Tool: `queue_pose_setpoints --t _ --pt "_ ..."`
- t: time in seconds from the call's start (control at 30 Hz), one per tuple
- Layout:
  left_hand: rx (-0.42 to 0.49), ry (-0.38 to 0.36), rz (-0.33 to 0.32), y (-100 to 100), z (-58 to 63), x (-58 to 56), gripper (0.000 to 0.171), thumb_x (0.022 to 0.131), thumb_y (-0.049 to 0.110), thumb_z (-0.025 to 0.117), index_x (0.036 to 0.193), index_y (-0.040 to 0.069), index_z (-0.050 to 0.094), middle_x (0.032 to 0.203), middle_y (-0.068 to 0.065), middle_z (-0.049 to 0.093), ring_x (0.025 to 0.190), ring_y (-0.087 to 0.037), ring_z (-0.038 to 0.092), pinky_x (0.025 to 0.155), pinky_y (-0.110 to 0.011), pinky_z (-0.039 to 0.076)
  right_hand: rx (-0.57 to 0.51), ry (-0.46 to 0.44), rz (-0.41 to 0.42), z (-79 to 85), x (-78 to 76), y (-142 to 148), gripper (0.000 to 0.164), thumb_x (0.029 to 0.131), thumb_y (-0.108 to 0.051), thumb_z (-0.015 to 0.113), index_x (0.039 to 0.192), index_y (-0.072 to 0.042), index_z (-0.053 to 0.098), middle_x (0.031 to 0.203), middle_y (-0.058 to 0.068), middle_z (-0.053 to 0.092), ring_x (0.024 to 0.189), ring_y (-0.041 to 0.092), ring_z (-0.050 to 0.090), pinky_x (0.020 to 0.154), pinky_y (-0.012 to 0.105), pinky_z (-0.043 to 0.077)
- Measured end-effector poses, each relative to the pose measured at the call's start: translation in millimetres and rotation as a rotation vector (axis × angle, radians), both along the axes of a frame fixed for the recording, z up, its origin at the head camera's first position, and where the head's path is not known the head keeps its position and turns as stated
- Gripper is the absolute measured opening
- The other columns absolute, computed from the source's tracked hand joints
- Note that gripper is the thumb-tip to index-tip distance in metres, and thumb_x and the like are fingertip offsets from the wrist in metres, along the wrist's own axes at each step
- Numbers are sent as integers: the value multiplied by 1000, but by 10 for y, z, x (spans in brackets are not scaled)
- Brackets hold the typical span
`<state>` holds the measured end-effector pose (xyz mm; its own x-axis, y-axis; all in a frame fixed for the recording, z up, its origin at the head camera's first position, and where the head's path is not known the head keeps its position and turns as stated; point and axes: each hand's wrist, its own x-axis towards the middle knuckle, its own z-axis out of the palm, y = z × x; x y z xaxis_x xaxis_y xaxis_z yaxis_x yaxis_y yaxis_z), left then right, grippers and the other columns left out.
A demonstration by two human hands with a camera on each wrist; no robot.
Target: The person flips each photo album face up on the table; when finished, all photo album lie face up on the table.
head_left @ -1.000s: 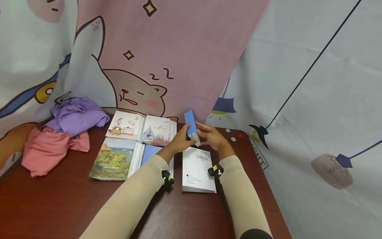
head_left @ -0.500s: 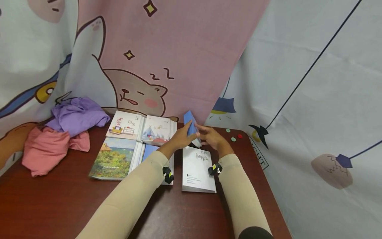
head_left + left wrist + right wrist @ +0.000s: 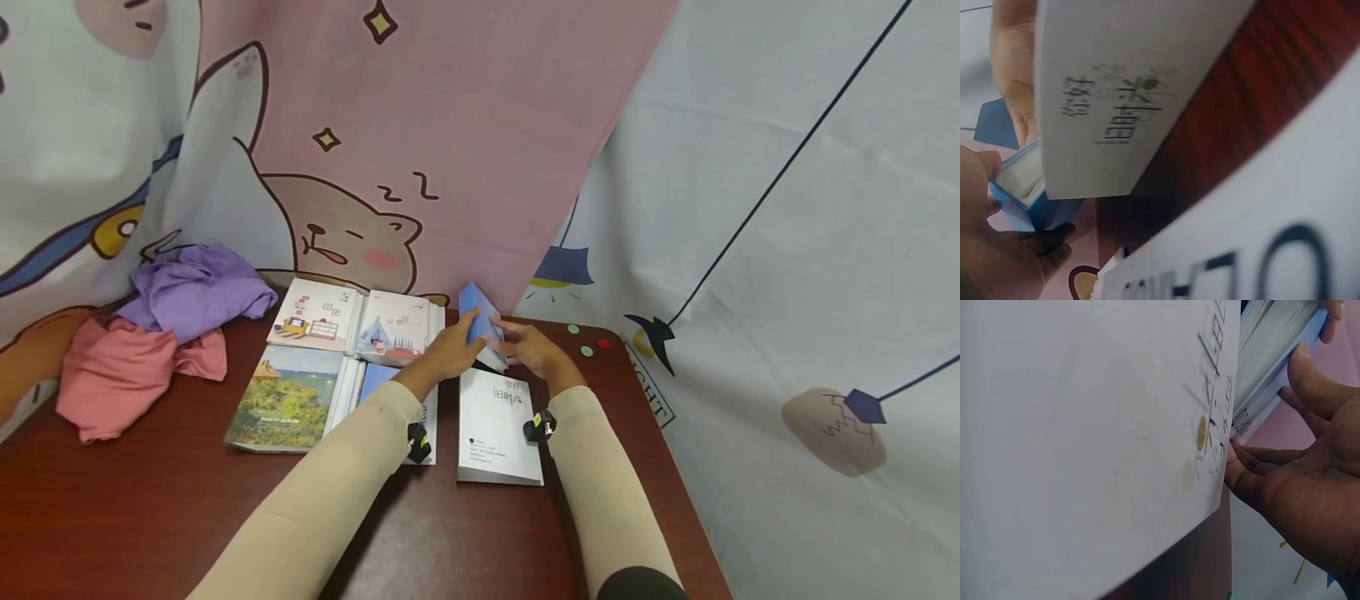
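Note:
A thick blue photo album (image 3: 471, 310) with white pages is held tilted off the table, beyond the near white album (image 3: 498, 429). My left hand (image 3: 450, 348) grips its left side, thumb on one face and fingers behind. From the right, my right hand (image 3: 534, 348) holds the other side. In the right wrist view, the thumb of the right hand (image 3: 1316, 481) presses on the edge of the blue album (image 3: 1282, 356), with fingers behind and below. The left wrist view shows the left hand (image 3: 997, 256) around the blue album (image 3: 1057, 212), partly hidden by the white album (image 3: 1104, 94).
To the left lie a landscape-covered album (image 3: 285, 400), two illustrated white albums (image 3: 311, 312) and a blue-and-white album (image 3: 375, 379) partly under the left arm. Purple cloth (image 3: 195, 287) and pink cloth (image 3: 112, 375) sit at far left. Small discs (image 3: 602, 342) lie near the back right corner.
The blue album has turned between my hands, its narrow side swinging away and a broader blue face showing. My right hand has shifted slightly left onto it. The other albums stay put.

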<state>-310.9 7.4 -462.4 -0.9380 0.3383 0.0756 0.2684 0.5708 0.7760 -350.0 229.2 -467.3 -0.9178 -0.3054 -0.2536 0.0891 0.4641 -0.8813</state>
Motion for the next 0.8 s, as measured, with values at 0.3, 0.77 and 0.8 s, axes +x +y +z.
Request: queue_pose_setpoints --t 0.3,0.77,0.8 --pt "-79 4 59 27 -18 32 70 114 43 53 175 22 26 165 -37 34 147 -51 52 121 -60 47 54 2 -26 -56 -3 10 68 104 -33 77 166 -34 48 180 12 32 164 38 37 125 61 44" --pt "-59 20 70 28 -64 10 72 112 33 63 173 10 32 172 -20 44 159 -39 45 128 -53 42 97 27 -40 -72 11 71 69 101 -20 81 164 -24 52 174 18 42 153 41 50 125 61 44" --pt "-72 22 78 28 -73 7 71 111 34 63 172 11 33 171 -19 46 158 -39 46 127 -53 43 95 25 -45 -72 15 76 69 101 -19 81 164 -24 53 173 18 43 153 40 51 125 61 45"
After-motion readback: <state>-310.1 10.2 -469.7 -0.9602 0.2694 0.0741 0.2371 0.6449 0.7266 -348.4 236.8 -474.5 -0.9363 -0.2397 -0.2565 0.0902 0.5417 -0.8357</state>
